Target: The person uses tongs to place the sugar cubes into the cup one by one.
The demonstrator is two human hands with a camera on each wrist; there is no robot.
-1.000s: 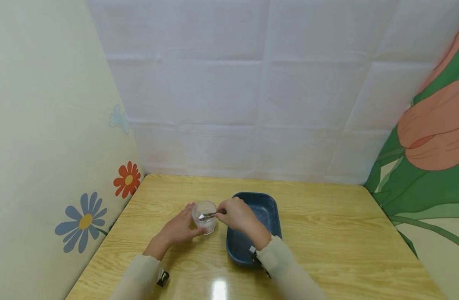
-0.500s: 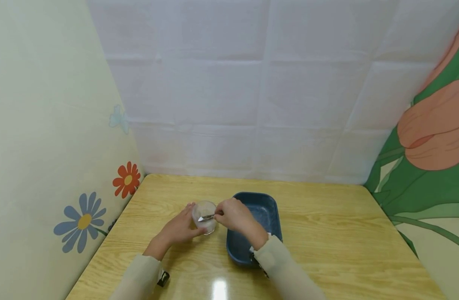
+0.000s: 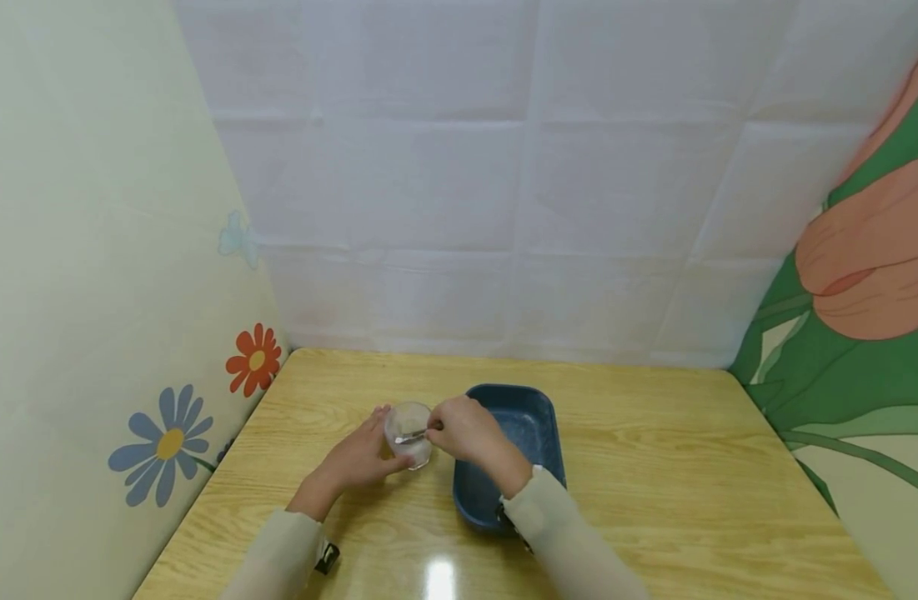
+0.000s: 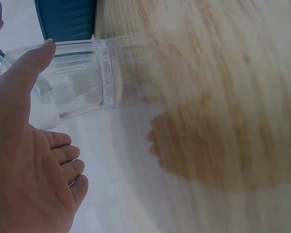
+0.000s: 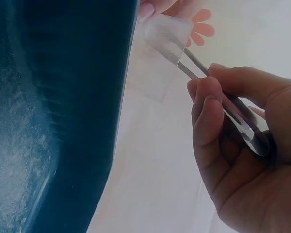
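A clear glass (image 3: 417, 457) stands on the table, left of the dark blue tray; pale, translucent lumps show inside it in the left wrist view. My left hand (image 3: 359, 452) holds it from the left, thumb (image 4: 31, 68) along its near side and fingers on the far side. From the right, my right hand (image 3: 469, 433) pinches metal tongs (image 5: 245, 124) near their bent end. The tips of the tongs reach down into the glass mouth. Whether they grip a lump is too small to tell.
The rectangular blue tray (image 3: 539, 417) sits under my right forearm, close beside the glass. The wooden table (image 3: 669, 467) ends at a white cloth (image 3: 428, 300) behind and flowered walls at the sides. A small black device (image 3: 327, 557) is at my left cuff.
My right hand and the tongs have shifted slightly left, staying over the glass. My left hand, the glass and the tray have stayed put.
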